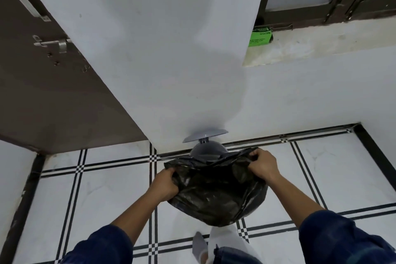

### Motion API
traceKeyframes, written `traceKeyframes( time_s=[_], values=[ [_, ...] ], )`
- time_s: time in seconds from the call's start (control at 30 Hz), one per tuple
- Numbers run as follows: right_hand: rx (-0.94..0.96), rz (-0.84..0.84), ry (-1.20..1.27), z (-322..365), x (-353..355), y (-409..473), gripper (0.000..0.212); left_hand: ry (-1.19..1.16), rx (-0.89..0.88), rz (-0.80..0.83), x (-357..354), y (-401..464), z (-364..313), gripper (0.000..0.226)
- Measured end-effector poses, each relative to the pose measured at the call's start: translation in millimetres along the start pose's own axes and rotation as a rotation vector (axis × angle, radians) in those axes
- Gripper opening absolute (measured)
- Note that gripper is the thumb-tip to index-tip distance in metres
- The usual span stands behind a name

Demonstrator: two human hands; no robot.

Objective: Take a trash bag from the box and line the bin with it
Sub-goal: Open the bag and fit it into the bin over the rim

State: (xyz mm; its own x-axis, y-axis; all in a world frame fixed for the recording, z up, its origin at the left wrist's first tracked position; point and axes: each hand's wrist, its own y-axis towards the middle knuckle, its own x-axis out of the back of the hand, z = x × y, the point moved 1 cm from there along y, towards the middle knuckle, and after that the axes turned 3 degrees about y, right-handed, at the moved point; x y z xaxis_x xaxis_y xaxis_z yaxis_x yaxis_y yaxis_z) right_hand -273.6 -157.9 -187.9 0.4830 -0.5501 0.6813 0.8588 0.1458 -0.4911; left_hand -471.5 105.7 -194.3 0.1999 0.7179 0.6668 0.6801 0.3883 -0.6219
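Note:
A black trash bag hangs spread over the grey bin, which stands on the floor against the wall corner and is mostly hidden by the bag. The bin's grey lid stands raised behind it. My left hand grips the bag's left edge. On the right edge, my right hand holds the bag's rim. The green box of bags lies on the window sill at the upper right, far from both hands.
A brown door with a metal latch stands open at the left. A white wall corner juts toward me behind the bin. The white tiled floor has black grid lines. My foot in a grey sock rests below the bag.

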Motion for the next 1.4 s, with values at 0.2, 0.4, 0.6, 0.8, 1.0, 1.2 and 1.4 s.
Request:
traceKeyframes(
  time_s=[0.2, 0.4, 0.6, 0.8, 1.0, 1.2, 1.4],
  values=[
    [0.058, 0.043, -0.017, -15.0, -0.2, 36.0, 0.064, -0.070, -0.047, -0.067, -0.5, 51.4, -23.7, 0.065],
    [0.081, 0.001, 0.096, -26.5, -28.5, 95.3, 0.078, -0.123, -0.055, -0.243, -16.4, 118.2, -18.7, 0.081],
    [0.201, -0.098, 0.157, -47.8, -77.3, 154.9, 0.078, -0.080, -0.074, -0.357, -57.1, 176.3, 5.6, 0.098],
    [0.275, -0.275, 0.195, -71.6, -112.0, 196.0, 0.079, -0.079, -0.171, -0.547, -93.6, 210.7, 13.8, 0.082],
    [0.215, -0.203, 0.123, -108.2, -153.7, 207.2, 0.081, -0.024, -0.148, -0.405, -137.4, 230.7, 32.5, 0.096],
    [0.078, 0.150, -0.158, -137.4, -194.1, 243.0, 0.074, 0.162, -0.070, -0.133, -181.4, 294.7, 64.8, 0.109],
    [-0.141, 0.067, 0.156, -147.4, -215.9, 296.4, 0.044, -0.067, 0.003, 0.002, -189.4, 365.4, 88.1, 0.110]
  ],
)
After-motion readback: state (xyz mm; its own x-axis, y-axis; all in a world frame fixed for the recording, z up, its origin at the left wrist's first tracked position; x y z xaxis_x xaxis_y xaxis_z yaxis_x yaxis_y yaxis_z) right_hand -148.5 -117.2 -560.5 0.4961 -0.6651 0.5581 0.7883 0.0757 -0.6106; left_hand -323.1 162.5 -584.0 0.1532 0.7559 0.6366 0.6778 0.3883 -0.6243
